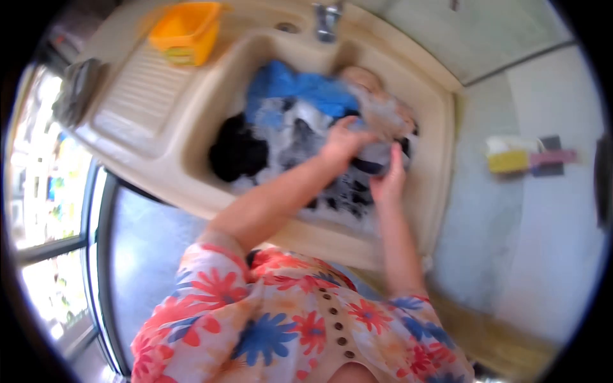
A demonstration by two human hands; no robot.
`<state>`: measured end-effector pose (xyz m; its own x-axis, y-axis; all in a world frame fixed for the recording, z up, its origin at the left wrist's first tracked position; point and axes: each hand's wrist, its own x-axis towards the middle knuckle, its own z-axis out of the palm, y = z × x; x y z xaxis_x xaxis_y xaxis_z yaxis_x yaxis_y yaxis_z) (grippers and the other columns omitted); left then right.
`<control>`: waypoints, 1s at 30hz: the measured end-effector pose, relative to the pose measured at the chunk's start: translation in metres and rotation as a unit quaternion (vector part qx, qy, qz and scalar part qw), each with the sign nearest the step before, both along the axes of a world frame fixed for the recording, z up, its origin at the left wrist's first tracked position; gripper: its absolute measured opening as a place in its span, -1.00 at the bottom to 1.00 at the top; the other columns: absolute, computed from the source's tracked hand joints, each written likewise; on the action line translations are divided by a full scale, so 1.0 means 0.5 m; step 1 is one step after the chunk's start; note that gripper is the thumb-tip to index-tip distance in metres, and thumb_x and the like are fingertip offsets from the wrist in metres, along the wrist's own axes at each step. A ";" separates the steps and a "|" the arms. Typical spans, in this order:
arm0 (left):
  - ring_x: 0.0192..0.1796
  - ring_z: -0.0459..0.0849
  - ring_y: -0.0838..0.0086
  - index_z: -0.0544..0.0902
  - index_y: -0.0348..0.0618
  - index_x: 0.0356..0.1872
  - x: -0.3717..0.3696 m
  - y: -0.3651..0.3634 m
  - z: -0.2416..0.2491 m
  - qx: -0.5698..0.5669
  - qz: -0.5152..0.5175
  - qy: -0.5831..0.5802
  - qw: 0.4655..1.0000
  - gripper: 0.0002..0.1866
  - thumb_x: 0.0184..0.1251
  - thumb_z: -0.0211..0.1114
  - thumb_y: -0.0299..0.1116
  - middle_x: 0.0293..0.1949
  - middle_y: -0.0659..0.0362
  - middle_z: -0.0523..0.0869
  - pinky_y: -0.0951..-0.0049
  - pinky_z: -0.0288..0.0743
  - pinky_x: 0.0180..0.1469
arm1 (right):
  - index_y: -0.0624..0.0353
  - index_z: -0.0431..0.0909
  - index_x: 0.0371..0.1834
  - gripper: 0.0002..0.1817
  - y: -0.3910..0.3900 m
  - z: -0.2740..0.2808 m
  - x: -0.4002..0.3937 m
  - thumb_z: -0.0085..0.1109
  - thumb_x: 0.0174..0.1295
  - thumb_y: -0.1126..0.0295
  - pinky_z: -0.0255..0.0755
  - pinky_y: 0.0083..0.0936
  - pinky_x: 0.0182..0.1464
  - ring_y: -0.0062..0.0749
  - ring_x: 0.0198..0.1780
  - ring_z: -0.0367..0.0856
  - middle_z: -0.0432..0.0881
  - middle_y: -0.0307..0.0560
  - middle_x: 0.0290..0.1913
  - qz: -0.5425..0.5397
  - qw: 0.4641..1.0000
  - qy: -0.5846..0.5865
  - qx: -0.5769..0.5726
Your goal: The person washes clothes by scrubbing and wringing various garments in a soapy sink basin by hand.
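Two hands: left hand (341, 142) and right hand (389, 179) both closed on dark wet cloth (373, 159) in the sink (440, 127).
Surroundings: blue garment (294, 86), faucet (327, 19), orange tub (185, 32) on the drainboard.
Obscured: suds and blur hide the fingertips.

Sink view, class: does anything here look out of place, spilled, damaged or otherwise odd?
Nothing stands out. The left hand and right hand press on soapy laundry in the sink; the suds stay inside the basin. The orange tub sits upright on the drainboard.
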<state>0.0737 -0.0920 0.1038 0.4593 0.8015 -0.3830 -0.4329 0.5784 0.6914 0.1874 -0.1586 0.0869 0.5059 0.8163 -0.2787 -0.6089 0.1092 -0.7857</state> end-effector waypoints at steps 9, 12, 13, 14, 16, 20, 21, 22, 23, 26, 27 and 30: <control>-0.35 0.44 0.04 0.53 0.07 -0.52 0.079 -0.119 0.024 0.658 0.171 0.269 0.683 -0.81 -0.32 0.19 -0.39 -0.48 0.05 0.37 0.19 0.36 -0.28 | 0.08 0.29 0.13 -0.53 -0.024 -0.057 0.102 -0.12 0.21 0.10 0.34 -0.24 0.04 -0.33 0.08 0.41 0.42 -0.13 0.05 0.258 0.961 0.077 -0.069; -0.31 0.42 0.04 0.50 0.02 -0.65 0.091 -0.134 0.013 0.650 0.156 0.243 0.703 -0.89 -0.33 0.20 -0.30 -0.45 -0.01 0.38 0.16 0.30 -0.23 | 0.08 0.28 0.13 -0.54 -0.018 -0.081 0.145 -0.12 0.21 0.11 0.33 -0.24 0.05 -0.33 0.08 0.40 0.41 -0.13 0.05 0.275 0.955 0.061 -0.091; -0.29 0.43 0.05 0.49 0.00 -0.69 0.122 -0.134 0.001 0.621 0.174 0.197 0.738 -0.89 -0.33 0.21 -0.29 -0.44 -0.01 0.39 0.17 0.29 -0.21 | 0.09 0.28 0.13 -0.54 -0.016 -0.084 0.156 -0.12 0.21 0.12 0.33 -0.24 0.06 -0.33 0.08 0.39 0.41 -0.13 0.05 0.280 0.953 0.056 -0.098; -0.28 0.42 0.06 0.48 -0.04 -0.70 0.124 -0.130 -0.002 0.618 0.181 0.173 0.745 -0.87 -0.33 0.21 -0.28 -0.43 -0.02 0.39 0.17 0.29 -0.21 | 0.09 0.28 0.14 -0.54 -0.013 -0.088 0.166 -0.12 0.21 0.12 0.32 -0.24 0.06 -0.33 0.08 0.39 0.41 -0.13 0.05 0.282 0.952 0.053 -0.103; -0.27 0.42 0.06 0.47 -0.13 -0.71 0.116 -0.122 -0.004 0.640 0.180 0.146 0.733 -0.82 -0.33 0.21 -0.26 -0.42 -0.03 0.41 0.18 0.29 -0.20 | 0.09 0.27 0.14 -0.54 -0.009 -0.099 0.181 -0.13 0.20 0.13 0.32 -0.25 0.06 -0.33 0.08 0.38 0.40 -0.13 0.06 0.286 0.950 0.048 -0.116; -0.25 0.41 0.03 0.46 -0.32 -0.56 0.046 -0.114 0.022 0.714 0.128 0.137 0.674 -0.67 -0.33 0.23 -0.24 -0.40 -0.05 0.43 0.18 0.31 -0.17 | 0.10 0.26 0.15 -0.53 0.006 -0.125 0.197 -0.13 0.20 0.15 0.30 -0.25 0.08 -0.33 0.09 0.37 0.39 -0.13 0.06 0.297 0.944 0.045 -0.134; -0.24 0.42 0.03 0.45 -0.34 -0.53 0.044 -0.114 0.019 0.718 0.128 0.150 0.667 -0.65 -0.33 0.23 -0.24 -0.40 -0.06 0.44 0.18 0.31 -0.17 | 0.10 0.26 0.15 -0.53 0.011 -0.131 0.204 -0.13 0.20 0.16 0.30 -0.25 0.08 -0.33 0.09 0.37 0.39 -0.13 0.06 0.302 0.942 0.047 -0.140; -0.24 0.42 0.03 0.45 -0.35 -0.51 0.055 -0.111 0.012 0.724 0.128 0.162 0.659 -0.62 -0.33 0.23 -0.23 -0.40 -0.06 0.44 0.17 0.31 -0.16 | 0.10 0.26 0.15 -0.53 0.018 -0.139 0.208 -0.13 0.20 0.16 0.29 -0.26 0.08 -0.33 0.09 0.37 0.39 -0.13 0.06 0.307 0.940 0.046 -0.143; -0.23 0.42 0.03 0.44 -0.37 -0.48 0.068 -0.108 0.004 0.730 0.129 0.171 0.649 -0.60 -0.34 0.23 -0.22 -0.40 -0.07 0.45 0.17 0.32 -0.15 | 0.10 0.25 0.15 -0.53 0.024 -0.144 0.213 -0.13 0.20 0.17 0.29 -0.26 0.08 -0.33 0.09 0.36 0.39 -0.13 0.06 0.313 0.937 0.046 -0.145; -0.23 0.44 0.07 0.45 -0.35 -0.51 0.105 -0.107 -0.026 0.686 0.101 0.197 0.693 -0.61 -0.34 0.24 -0.21 -0.40 -0.07 0.47 0.16 0.31 -0.15 | 0.11 0.24 0.16 -0.53 0.038 -0.157 0.228 -0.14 0.19 0.19 0.28 -0.26 0.09 -0.33 0.10 0.36 0.38 -0.14 0.07 0.327 0.932 0.045 -0.149; -0.23 0.45 0.08 0.45 -0.36 -0.51 0.117 -0.103 -0.038 0.690 0.099 0.209 0.686 -0.60 -0.34 0.24 -0.21 -0.40 -0.07 0.47 0.17 0.32 -0.15 | 0.11 0.24 0.16 -0.53 0.044 -0.162 0.234 -0.14 0.19 0.19 0.27 -0.26 0.10 -0.33 0.10 0.35 0.38 -0.14 0.07 0.330 0.931 0.043 -0.148; -0.23 0.46 0.10 0.45 -0.34 -0.48 0.121 -0.093 -0.042 0.703 0.085 0.244 0.662 -0.59 -0.34 0.26 -0.20 -0.38 -0.06 0.48 0.20 0.33 -0.15 | 0.12 0.23 0.16 -0.53 0.057 -0.165 0.255 -0.14 0.19 0.21 0.26 -0.27 0.11 -0.33 0.10 0.34 0.37 -0.14 0.07 0.343 0.927 0.034 -0.147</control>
